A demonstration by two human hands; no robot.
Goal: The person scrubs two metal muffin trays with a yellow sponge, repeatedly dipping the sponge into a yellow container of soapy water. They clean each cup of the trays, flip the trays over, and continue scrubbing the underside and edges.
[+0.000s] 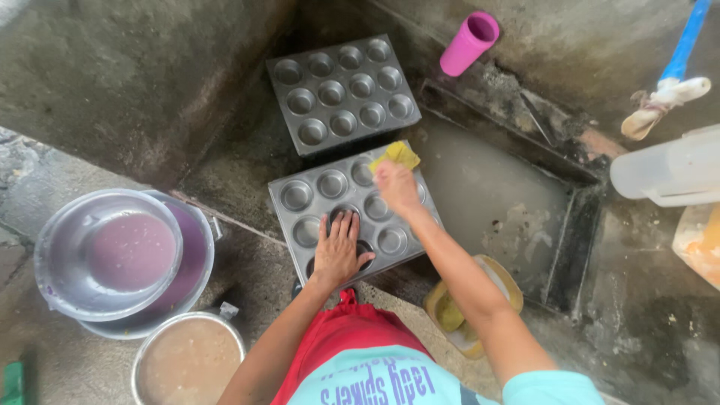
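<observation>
The left hand (339, 251) lay flat, fingers spread, pinning the near muffin tray (352, 210) on the wet concrete floor. The right hand (396, 186) pinched a yellow sponge (396, 155) against the tray's far cups; scrubbing looked partway done, the nearer cups probably still to be wiped. Beyond it sat a second muffin tray (343, 91), untouched, and a pink cup (469, 43).
</observation>
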